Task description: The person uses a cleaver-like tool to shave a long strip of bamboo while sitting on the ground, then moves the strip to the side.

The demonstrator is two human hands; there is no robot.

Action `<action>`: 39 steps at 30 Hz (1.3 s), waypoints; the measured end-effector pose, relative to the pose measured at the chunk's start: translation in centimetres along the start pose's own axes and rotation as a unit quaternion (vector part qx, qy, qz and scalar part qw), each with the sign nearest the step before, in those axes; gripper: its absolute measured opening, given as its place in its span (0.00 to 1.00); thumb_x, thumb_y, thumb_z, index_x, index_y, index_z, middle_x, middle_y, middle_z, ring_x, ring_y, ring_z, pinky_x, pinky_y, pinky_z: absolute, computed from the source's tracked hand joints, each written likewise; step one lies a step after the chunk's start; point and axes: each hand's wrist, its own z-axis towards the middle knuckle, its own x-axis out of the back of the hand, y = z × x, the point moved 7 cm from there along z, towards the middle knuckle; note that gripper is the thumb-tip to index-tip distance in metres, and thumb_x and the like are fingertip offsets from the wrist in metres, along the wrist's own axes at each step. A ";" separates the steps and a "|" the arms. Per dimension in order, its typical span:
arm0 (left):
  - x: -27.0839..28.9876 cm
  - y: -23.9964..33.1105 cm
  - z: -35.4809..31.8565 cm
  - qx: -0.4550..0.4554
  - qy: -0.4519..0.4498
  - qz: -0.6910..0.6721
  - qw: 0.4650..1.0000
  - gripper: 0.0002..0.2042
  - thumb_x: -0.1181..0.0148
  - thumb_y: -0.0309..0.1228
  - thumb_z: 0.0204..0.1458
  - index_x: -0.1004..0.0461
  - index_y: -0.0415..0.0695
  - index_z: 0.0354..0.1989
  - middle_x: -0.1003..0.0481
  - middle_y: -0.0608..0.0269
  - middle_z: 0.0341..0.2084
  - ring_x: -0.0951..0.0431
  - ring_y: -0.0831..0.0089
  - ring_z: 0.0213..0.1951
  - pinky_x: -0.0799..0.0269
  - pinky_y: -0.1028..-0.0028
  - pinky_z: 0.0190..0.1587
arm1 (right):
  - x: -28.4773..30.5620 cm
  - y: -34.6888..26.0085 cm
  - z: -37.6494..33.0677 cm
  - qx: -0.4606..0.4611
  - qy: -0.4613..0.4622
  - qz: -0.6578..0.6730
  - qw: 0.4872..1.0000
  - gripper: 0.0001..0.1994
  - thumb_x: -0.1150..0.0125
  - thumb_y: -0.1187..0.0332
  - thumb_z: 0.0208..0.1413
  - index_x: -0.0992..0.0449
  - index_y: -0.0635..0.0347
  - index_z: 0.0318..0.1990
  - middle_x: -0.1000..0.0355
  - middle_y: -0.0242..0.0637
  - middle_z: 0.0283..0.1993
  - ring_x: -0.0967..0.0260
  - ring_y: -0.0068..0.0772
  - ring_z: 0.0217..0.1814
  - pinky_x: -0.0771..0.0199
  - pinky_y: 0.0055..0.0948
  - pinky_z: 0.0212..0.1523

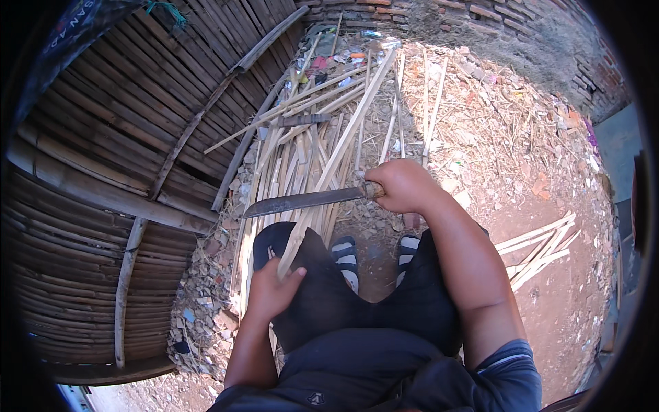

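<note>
Right hand [405, 185], frame centre, fingers clenched round handle of machete [302, 202], blade pointing left across bamboo strip [336, 154]. Left hand [271, 292], lower centre, fingers closed pinning strip's near end on knee. Advice: keep blade angled away from left fingers, shave in shallow strokes.

Woven split-bamboo wall panel with round pole battens [123, 123] at left, weathered red brick wall [494, 17] along top, dry reddish dirt floor [556, 295] littered with straw and rubble, bright direct sunlight, hard shadows
</note>
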 end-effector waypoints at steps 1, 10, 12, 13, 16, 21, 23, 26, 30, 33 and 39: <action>0.1 0.6 0.0 0.010 -0.011 0.008 1.000 0.19 0.26 0.45 0.58 0.22 0.38 0.37 0.21 0.54 0.24 0.18 0.59 0.30 0.24 0.62 0.36 | 0.1 1.4 0.0 -0.012 0.013 0.005 1.000 0.15 0.30 0.65 0.48 0.18 0.56 0.45 0.18 0.50 0.40 0.19 0.59 0.48 0.20 0.54 0.50; -0.1 0.6 0.2 0.018 -0.021 0.028 0.999 0.21 0.27 0.47 0.58 0.21 0.38 0.39 0.18 0.47 0.27 0.14 0.47 0.33 0.20 0.57 0.39 | 3.9 7.1 -2.4 -0.213 0.089 0.051 0.972 0.16 0.27 0.60 0.55 0.17 0.56 0.48 0.18 0.51 0.43 0.20 0.60 0.48 0.20 0.54 0.50; -0.2 0.6 0.1 0.009 -0.014 0.009 1.000 0.20 0.27 0.45 0.58 0.21 0.38 0.37 0.20 0.53 0.24 0.18 0.57 0.30 0.23 0.62 0.36 | 2.8 5.7 -2.1 -0.125 0.101 0.037 0.986 0.14 0.29 0.63 0.53 0.18 0.56 0.46 0.18 0.49 0.41 0.19 0.58 0.47 0.20 0.54 0.49; -0.1 0.5 0.1 0.000 -0.006 -0.004 1.000 0.19 0.26 0.44 0.58 0.22 0.38 0.36 0.22 0.59 0.22 0.21 0.68 0.28 0.26 0.66 0.33 | 2.4 4.0 -1.7 -0.090 0.080 0.031 0.992 0.14 0.29 0.64 0.53 0.18 0.55 0.45 0.18 0.49 0.41 0.19 0.58 0.47 0.20 0.54 0.49; -0.1 0.2 0.1 -0.007 -0.002 -0.007 1.000 0.18 0.26 0.42 0.59 0.23 0.38 0.35 0.24 0.65 0.20 0.25 0.78 0.25 0.28 0.71 0.30 | 0.7 -0.1 -0.7 0.002 0.009 -0.005 1.000 0.13 0.30 0.66 0.50 0.17 0.54 0.44 0.18 0.46 0.40 0.19 0.57 0.47 0.20 0.54 0.49; 0.2 1.0 -0.1 0.018 -0.018 0.021 0.999 0.20 0.28 0.45 0.58 0.20 0.38 0.39 0.18 0.47 0.28 0.14 0.48 0.34 0.21 0.58 0.39 | 0.9 0.5 -0.5 -0.006 0.011 -0.005 1.000 0.15 0.28 0.63 0.52 0.17 0.53 0.46 0.17 0.47 0.42 0.19 0.56 0.48 0.20 0.53 0.50; 0.2 1.2 -0.1 0.017 -0.019 0.030 0.999 0.20 0.28 0.46 0.58 0.20 0.37 0.39 0.18 0.46 0.29 0.14 0.48 0.34 0.20 0.57 0.40 | 1.4 4.8 -0.8 -0.091 0.067 0.036 0.993 0.16 0.27 0.61 0.53 0.17 0.53 0.49 0.17 0.49 0.44 0.19 0.57 0.50 0.19 0.52 0.51; 0.0 0.7 0.1 0.014 -0.021 0.035 0.999 0.21 0.28 0.47 0.58 0.21 0.38 0.39 0.18 0.46 0.29 0.14 0.46 0.34 0.20 0.56 0.40 | 3.5 8.6 -1.8 -0.262 0.100 0.048 0.959 0.20 0.26 0.57 0.56 0.17 0.54 0.53 0.17 0.51 0.47 0.20 0.58 0.54 0.20 0.51 0.53; 0.0 0.6 0.3 -0.015 -0.006 0.025 1.000 0.20 0.25 0.44 0.59 0.23 0.38 0.36 0.25 0.64 0.20 0.24 0.75 0.25 0.28 0.69 0.31 | 3.0 8.7 -2.0 -0.218 0.131 0.073 0.964 0.21 0.26 0.57 0.56 0.17 0.54 0.55 0.18 0.50 0.48 0.20 0.58 0.54 0.21 0.51 0.54; -0.1 0.4 0.3 -0.020 0.000 0.000 1.000 0.20 0.25 0.44 0.59 0.23 0.38 0.35 0.25 0.65 0.20 0.25 0.76 0.25 0.28 0.69 0.31 | 1.8 5.0 -1.0 -0.105 0.100 0.057 0.988 0.20 0.26 0.60 0.53 0.17 0.55 0.52 0.17 0.49 0.44 0.20 0.58 0.51 0.20 0.52 0.53; 0.0 0.1 0.1 0.002 -0.013 0.008 1.000 0.19 0.27 0.45 0.59 0.22 0.39 0.37 0.23 0.59 0.23 0.22 0.67 0.29 0.26 0.66 0.34 | -0.3 -1.0 0.1 0.048 -0.021 -0.009 0.999 0.16 0.30 0.67 0.46 0.18 0.55 0.45 0.19 0.48 0.38 0.19 0.57 0.48 0.20 0.53 0.50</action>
